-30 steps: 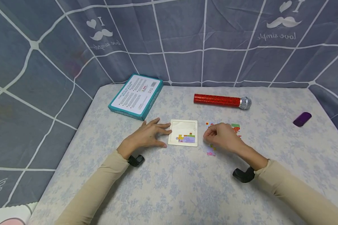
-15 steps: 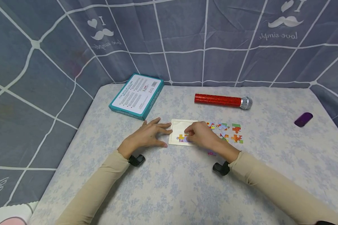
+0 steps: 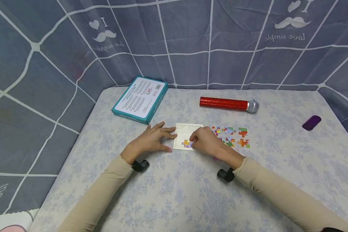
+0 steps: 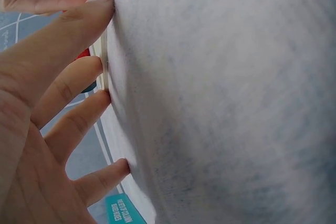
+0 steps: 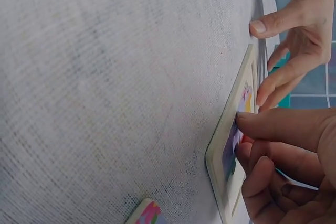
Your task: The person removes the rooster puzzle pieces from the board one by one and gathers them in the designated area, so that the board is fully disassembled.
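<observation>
A small square puzzle tray [image 3: 186, 130] with a cream rim lies mid-table, jigsaw pieces along its near side. My left hand [image 3: 152, 139] lies spread at the tray's left, fingertips right at its edge in the left wrist view. Inside the tray, my right hand [image 3: 206, 140] pinches a puzzle piece between thumb and index finger; the fingers hide most of it. A yellow puzzle piece [image 3: 186, 143] shows left of those fingertips, and a purple piece [image 5: 229, 156] shows in the right wrist view. Several loose puzzle pieces [image 3: 229, 130] lie to the right, some behind my right hand and forearm.
A teal box [image 3: 140, 97] lies at the back left. Behind the tray is a red glittery microphone [image 3: 224, 103] with a silver head. A small purple object [image 3: 311, 123] lies far right. Grey-blue checked cloth [image 3: 188, 42] hangs at the table's back.
My right hand has moved left from the loose pieces onto the tray, then shifted only slightly there. My left hand has stayed at the tray's left edge.
</observation>
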{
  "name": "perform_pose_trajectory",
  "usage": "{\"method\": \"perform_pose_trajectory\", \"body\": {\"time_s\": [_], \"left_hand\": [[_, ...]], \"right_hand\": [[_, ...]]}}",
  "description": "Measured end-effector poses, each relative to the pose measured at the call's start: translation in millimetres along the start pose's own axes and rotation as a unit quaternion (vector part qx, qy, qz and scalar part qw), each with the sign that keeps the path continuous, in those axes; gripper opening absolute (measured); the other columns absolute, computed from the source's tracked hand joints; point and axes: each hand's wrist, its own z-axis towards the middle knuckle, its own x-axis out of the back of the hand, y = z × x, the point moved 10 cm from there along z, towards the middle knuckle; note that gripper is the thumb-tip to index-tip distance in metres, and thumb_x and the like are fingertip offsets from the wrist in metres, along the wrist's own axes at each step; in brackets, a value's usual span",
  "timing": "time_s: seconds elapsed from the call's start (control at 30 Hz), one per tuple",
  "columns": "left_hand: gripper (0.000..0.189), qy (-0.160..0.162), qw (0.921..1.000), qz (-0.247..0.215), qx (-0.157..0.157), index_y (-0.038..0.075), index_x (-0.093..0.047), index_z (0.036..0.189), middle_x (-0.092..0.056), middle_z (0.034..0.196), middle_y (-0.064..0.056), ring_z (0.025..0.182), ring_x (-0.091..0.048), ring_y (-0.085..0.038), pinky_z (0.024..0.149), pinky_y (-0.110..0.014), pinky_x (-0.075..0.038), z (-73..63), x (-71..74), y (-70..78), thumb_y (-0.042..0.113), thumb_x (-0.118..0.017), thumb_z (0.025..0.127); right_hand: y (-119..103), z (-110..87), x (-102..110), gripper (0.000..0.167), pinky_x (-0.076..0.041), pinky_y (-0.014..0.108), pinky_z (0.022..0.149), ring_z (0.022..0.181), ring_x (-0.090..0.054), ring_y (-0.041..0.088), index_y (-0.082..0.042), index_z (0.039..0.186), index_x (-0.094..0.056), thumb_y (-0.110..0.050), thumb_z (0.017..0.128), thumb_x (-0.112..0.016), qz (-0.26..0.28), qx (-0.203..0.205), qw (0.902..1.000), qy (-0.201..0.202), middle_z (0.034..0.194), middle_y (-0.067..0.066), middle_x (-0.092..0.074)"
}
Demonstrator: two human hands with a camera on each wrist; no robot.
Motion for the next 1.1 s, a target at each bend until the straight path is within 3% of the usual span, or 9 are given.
{"method": "perform_pose_trajectory", "body": {"time_s": [0.4, 0.6, 0.9, 1.1], "left_hand": [[0.067, 0.0, 1.0, 0.006, 0.0, 0.024, -0.059, 0.137, -0.036, 0.155, 0.007, 0.148, -0.013, -0.039, 0.103, -0.078, -0.006, 0.9, 0.4, 1.0, 0.043, -0.081, 0.077], [0.067, -0.001, 1.0, 0.003, 0.003, 0.024, -0.059, 0.137, -0.036, 0.155, 0.007, 0.148, -0.013, -0.039, 0.104, -0.078, -0.006, 1.4, -0.5, 0.0, 0.043, -0.082, 0.077], [0.067, -0.003, 1.0, 0.005, 0.004, 0.023, -0.059, 0.137, -0.036, 0.155, 0.007, 0.148, -0.013, -0.04, 0.103, -0.078, -0.006, 1.8, -1.8, 0.5, 0.043, -0.082, 0.077], [0.068, -0.001, 1.0, 0.008, 0.004, 0.023, -0.059, 0.137, -0.037, 0.155, 0.006, 0.148, -0.013, -0.039, 0.104, -0.078, -0.006, 1.1, -0.6, 1.1, 0.042, -0.082, 0.077]], "right_hand": [[3.9, 0.9, 3.9, 0.009, -0.048, 0.027, 0.063, 0.069, -0.059, 0.012, -0.001, 0.087, -0.076, 0.0, 0.078, -0.075, 0.013, -0.007, 0.9995, 0.027, 0.074, 0.001, -0.068], [7.8, -0.3, 8.3, 0.005, -0.05, 0.027, 0.061, 0.067, -0.062, 0.011, -0.005, 0.084, -0.077, -0.002, 0.084, -0.073, 0.056, -0.009, 0.9976, 0.04, 0.075, 0.0, -0.071], [22.0, -8.5, 18.5, 0.006, -0.051, 0.029, 0.06, 0.069, -0.067, 0.016, -0.01, 0.085, -0.077, -0.011, 0.085, -0.071, 0.154, -0.058, 0.986, 0.027, 0.078, 0.0, -0.073], [39.7, -27.2, 28.6, 0.007, -0.049, 0.029, 0.058, 0.067, -0.063, 0.022, -0.009, 0.088, -0.077, -0.011, 0.086, -0.07, 0.169, -0.07, 0.9831, 0.005, 0.076, 0.005, -0.071]]}}
